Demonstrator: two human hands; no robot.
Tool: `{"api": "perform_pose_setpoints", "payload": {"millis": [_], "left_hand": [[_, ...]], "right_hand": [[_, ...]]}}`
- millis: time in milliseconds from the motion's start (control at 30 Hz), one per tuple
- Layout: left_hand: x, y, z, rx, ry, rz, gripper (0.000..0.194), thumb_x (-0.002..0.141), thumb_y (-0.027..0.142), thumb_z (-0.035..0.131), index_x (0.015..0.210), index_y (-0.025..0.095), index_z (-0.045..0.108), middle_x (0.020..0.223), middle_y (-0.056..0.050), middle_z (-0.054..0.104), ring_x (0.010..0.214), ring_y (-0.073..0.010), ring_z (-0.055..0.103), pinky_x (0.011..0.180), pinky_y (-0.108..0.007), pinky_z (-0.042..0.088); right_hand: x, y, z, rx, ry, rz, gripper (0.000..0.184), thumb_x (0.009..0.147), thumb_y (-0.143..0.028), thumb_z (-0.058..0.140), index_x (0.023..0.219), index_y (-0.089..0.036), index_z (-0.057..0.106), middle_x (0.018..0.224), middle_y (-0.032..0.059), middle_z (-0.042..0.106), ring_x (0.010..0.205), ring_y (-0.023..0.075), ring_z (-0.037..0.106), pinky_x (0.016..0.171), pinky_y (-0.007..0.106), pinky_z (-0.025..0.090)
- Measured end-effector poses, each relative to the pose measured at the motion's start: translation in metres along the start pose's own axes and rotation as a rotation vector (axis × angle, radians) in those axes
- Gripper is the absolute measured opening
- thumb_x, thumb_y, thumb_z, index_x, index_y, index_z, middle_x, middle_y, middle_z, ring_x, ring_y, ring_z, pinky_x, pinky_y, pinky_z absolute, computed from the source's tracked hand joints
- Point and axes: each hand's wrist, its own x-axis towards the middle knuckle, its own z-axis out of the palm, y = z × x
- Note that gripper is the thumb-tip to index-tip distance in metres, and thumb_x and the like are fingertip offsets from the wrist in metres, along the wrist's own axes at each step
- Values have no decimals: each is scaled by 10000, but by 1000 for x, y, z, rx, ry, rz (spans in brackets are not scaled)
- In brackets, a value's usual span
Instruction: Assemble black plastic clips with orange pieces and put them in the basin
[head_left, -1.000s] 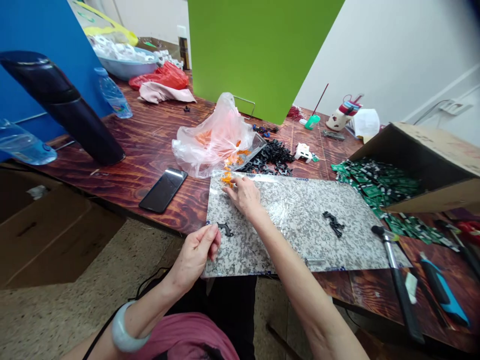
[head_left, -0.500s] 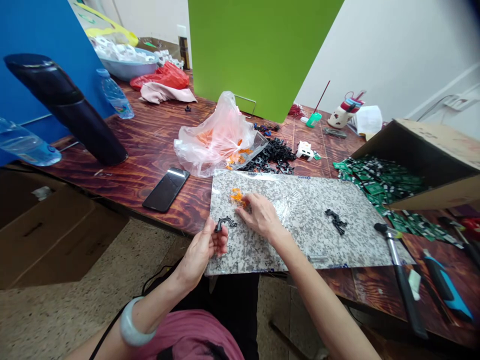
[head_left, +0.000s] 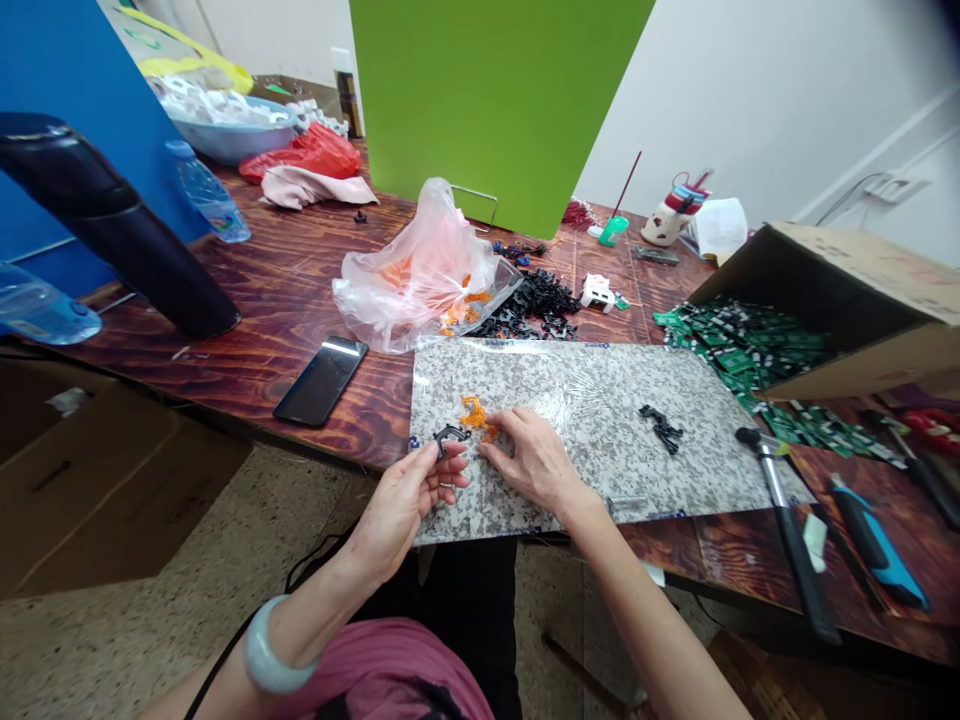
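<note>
My left hand [head_left: 405, 500] pinches a small black plastic clip [head_left: 450, 435] between thumb and fingertips, above the near edge of a granite-patterned board [head_left: 600, 480] covered in clear film. My right hand [head_left: 534, 462] rests on the board, its fingertips beside a small cluster of orange plastic pieces [head_left: 474, 412]. I cannot tell whether those fingers hold one of the pieces. Several black clips [head_left: 661, 428] lie further right on the board.
Behind the board are a plastic bag with orange pieces [head_left: 420, 275], a heap of black clips [head_left: 532, 312] and a phone [head_left: 321, 380]. A tipped cardboard box [head_left: 832, 310] spills green cards at right. A metal-shafted tool [head_left: 787, 530] lies at the board's right corner.
The orange pieces now lie on the board, away from the bag. My right hand has come nearer the board's near edge, and my left hand has turned the clip, holding it closer to the orange pieces.
</note>
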Motion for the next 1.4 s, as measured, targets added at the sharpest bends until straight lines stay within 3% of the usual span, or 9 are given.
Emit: {"api": "perform_pose_setpoints", "payload": {"millis": [267, 500, 633, 867, 1000, 1133, 1300, 1400], "left_hand": [[0, 0, 1, -29, 33, -12, 242, 843, 287, 607, 996, 123, 698, 831, -70, 709, 712, -133, 636, 565, -191, 470], [1, -3, -2, -28, 32, 5, 238, 845, 304, 608, 1006, 155, 703, 874, -65, 720, 730, -132, 642, 573, -188, 472], [1, -3, -4, -17, 38, 20, 262, 836, 326, 617, 1018, 155, 699, 890, -65, 722, 732, -132, 636, 581, -193, 472], [1, -4, -3, 10, 35, 43, 306, 810, 369, 641, 1018, 152, 702, 891, -69, 723, 741, -138, 628, 595, -196, 464], [1, -5, -6, 12, 26, 55, 283, 804, 368, 651, 988, 160, 709, 887, -59, 722, 744, -135, 625, 599, -195, 463], [1, -6, -8, 15, 25, 62, 282, 801, 382, 651, 963, 160, 713, 886, -56, 723, 751, -139, 628, 600, -197, 465], [0, -3, -8, 33, 29, 74, 269, 772, 367, 676, 918, 144, 715, 826, -52, 719, 735, -147, 630, 609, -209, 469], [-1, -1, -8, 55, 55, 75, 259, 745, 356, 695, 867, 129, 712, 774, -50, 707, 680, -146, 621, 587, -217, 461]], "right_hand": [[1, 5, -5, 47, 40, 69, 148, 891, -261, 507, 978, -176, 591, 927, 72, 625, 846, 191, 566, 767, 295, 397], [3, -6, 2, -148, 39, 216, 305, 845, -481, 536, 838, -187, 614, 833, 72, 633, 817, 227, 567, 716, 315, 363], [4, -15, 7, -147, 50, 278, 216, 832, -402, 561, 823, -189, 596, 835, 64, 651, 807, 218, 583, 685, 298, 351], [7, -21, 7, 50, 72, 407, 101, 834, -291, 542, 897, -213, 559, 745, 4, 678, 680, 176, 617, 579, 257, 319], [3, -20, -3, 109, 129, 348, 95, 843, -273, 538, 917, -216, 555, 784, -5, 680, 661, 157, 609, 586, 245, 340], [-7, -24, -8, 17, 171, 269, 110, 830, -283, 579, 908, -209, 558, 772, -1, 659, 695, 171, 605, 605, 250, 351], [-18, -30, -5, 13, 64, 175, 204, 805, -360, 636, 918, -206, 565, 751, 2, 651, 701, 178, 604, 623, 256, 373], [-16, -23, -9, 60, 35, 168, 178, 860, -376, 570, 926, -210, 573, 751, -2, 648, 673, 159, 594, 620, 254, 385]]}}
